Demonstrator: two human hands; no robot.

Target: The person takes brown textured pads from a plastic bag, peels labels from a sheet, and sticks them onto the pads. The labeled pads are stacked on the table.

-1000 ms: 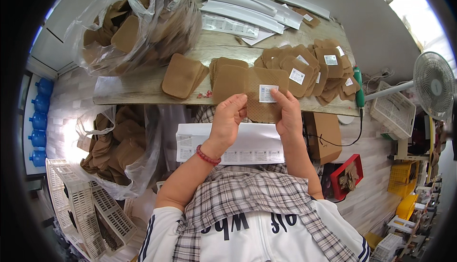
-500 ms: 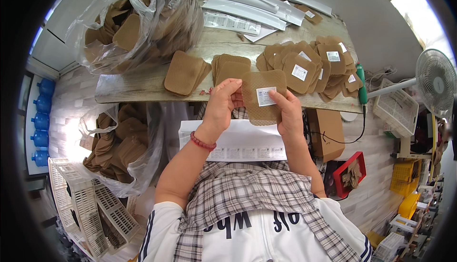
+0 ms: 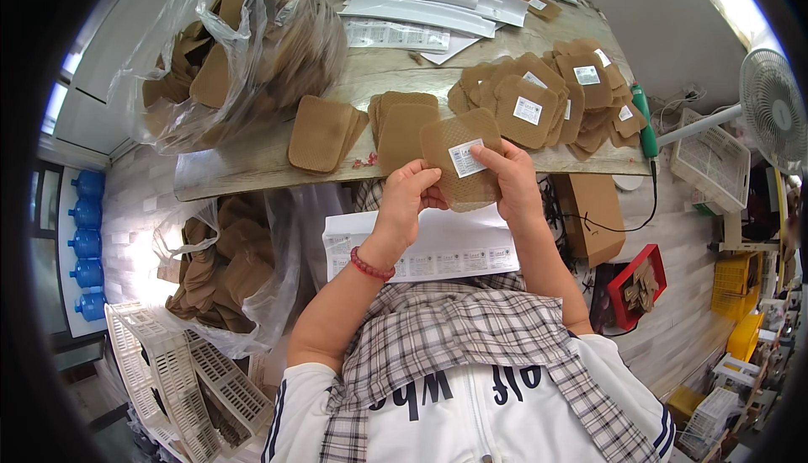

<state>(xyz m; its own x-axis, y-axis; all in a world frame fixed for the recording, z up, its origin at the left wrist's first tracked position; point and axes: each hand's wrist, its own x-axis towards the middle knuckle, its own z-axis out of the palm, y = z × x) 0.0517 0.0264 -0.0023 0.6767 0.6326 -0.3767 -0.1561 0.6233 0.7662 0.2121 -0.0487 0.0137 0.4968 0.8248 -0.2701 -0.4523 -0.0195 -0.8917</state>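
A brown textured pad (image 3: 471,191) with rounded corners and a white printed label (image 3: 462,160) is held up before the table's front edge. My right hand (image 3: 515,178) grips its right side, thumb pressed on the label. On the pad's lower left edge, my left hand (image 3: 406,202) pinches with thumb and fingers; the fingers behind are partly hidden. Beneath both hands a white sheet with a row of labels (image 3: 421,263) lies over my lap. Labelled pads (image 3: 523,130) are heaped at the table's right. Unlabelled pads lie in a left stack (image 3: 320,133) and a middle stack (image 3: 407,130).
Clear plastic bags of brown pads stand on the table (image 3: 278,67) and below it (image 3: 240,252). White label strips (image 3: 412,8) lie at the back. A green-handled corded tool (image 3: 644,126) sits at the right edge, near a fan (image 3: 770,109). A red box (image 3: 635,286) is lower right.
The pad has tilted and shifted slightly left. My left hand has moved down and right onto its edge. My right thumb stays on the label, and the whole view has shifted a little.
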